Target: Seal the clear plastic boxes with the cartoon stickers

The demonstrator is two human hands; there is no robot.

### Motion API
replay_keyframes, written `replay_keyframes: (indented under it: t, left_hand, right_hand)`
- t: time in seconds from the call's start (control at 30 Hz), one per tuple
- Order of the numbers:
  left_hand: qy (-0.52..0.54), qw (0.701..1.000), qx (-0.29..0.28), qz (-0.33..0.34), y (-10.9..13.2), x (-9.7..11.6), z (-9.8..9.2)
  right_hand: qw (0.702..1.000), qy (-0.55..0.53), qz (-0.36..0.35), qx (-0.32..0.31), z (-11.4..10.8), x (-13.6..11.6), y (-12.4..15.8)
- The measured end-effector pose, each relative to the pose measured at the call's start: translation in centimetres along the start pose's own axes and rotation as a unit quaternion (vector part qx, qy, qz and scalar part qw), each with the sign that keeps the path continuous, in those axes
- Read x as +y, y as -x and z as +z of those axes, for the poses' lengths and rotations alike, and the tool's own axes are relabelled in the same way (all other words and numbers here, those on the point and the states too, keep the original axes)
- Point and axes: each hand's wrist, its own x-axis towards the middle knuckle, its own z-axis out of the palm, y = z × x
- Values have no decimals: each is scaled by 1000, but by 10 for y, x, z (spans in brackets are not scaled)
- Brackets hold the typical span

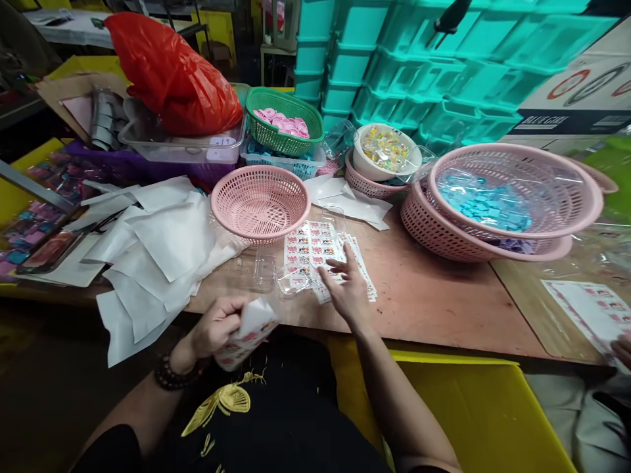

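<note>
My left hand (pixel 217 323) is closed around a small white packet with red print (pixel 249 332), held low over the table's near edge. My right hand (pixel 348 286) lies flat with fingers spread on a stack of printed sticker sheets (pixel 315 246) in the middle of the wooden table (pixel 434 295). A clear plastic blister case (pixel 290 279) lies open just left of that hand. An empty pink basket (pixel 260 202) stands behind the sheets.
White cloth sheets (pixel 158 243) are piled at the left. Large pink baskets (pixel 513 197) holding blue pieces sit at the right, with a bowl of sweets (pixel 387 150) and a green basket (pixel 283 121) behind. Another person's hand (pixel 622 348) rests at the right edge. A yellow bin (pixel 473 407) is below.
</note>
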Motion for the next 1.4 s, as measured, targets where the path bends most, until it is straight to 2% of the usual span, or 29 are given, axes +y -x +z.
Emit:
replay_keyframes:
  t: [0.03, 0.1, 0.17, 0.23, 0.3, 0.4, 0.47, 0.57, 0.67, 0.8, 0.87, 0.93, 0.97, 1.1, 1.17, 1.27, 1.33, 1.4]
  left_hand:
    - [-39, 999, -22, 27, 3, 6, -12]
    - [-70, 993, -99, 12, 4, 18, -32]
    - [-32, 977, -199, -75, -2, 24, -41]
    - [40, 941, -286, -176, -14, 20, -37]
    - [125, 903, -340, -229, -31, 7, -19]
    - [276, 864, -349, -235, -55, -21, 23]
    - [375, 842, -320, -219, -64, -34, 52]
    - [460, 827, -254, -200, -69, -39, 79]
    - [492, 823, -210, -190, -70, -33, 85]
    - [503, 818, -193, -200, -69, -27, 82]
    - [506, 821, -179, -197, -68, -27, 80]
    - [506, 827, -162, -186, -67, -27, 79]
    - [500, 835, -148, -177, -67, -27, 78]
    - [438, 887, -78, -121, -68, -22, 73]
    - [404, 908, -63, -91, -70, -18, 71]
    - [372, 924, -62, -61, -73, -14, 70]
    - [367, 926, -63, -55, -73, -12, 69]
    - [371, 925, -63, -55, -71, -12, 68]
  right_hand:
    - [999, 32, 15, -28, 9, 6, -4]
    - [995, 78, 38, -45, 26, 14, -9]
    - [997, 68, 39, -19, 36, 16, -8]
    - [999, 7, -7, 37, 38, 15, -4]
    - [988, -52, -85, 122, 33, 12, 3]
    - [944, -79, -182, 264, 26, 11, 18]
    - [918, -85, -224, 317, 22, 12, 27]
    - [901, -82, -263, 334, 18, 16, 35]
    - [899, -56, -296, 317, 14, 20, 39]
    - [897, -22, -330, 294, 10, 23, 41]
    - [911, -36, -322, 255, 2, 22, 39]
    - [925, -58, -313, 207, -13, 17, 34]
    - [927, -65, -309, 203, -24, 12, 31]
    - [923, -97, -259, 268, -66, -23, 25]
    - [947, -140, -204, 203, -77, -45, 26]
    - [979, -187, -76, 13, -78, -68, 29]
    - [976, -201, 7, -76, -72, -74, 25]
    - [968, -216, 60, -115, -65, -74, 19]
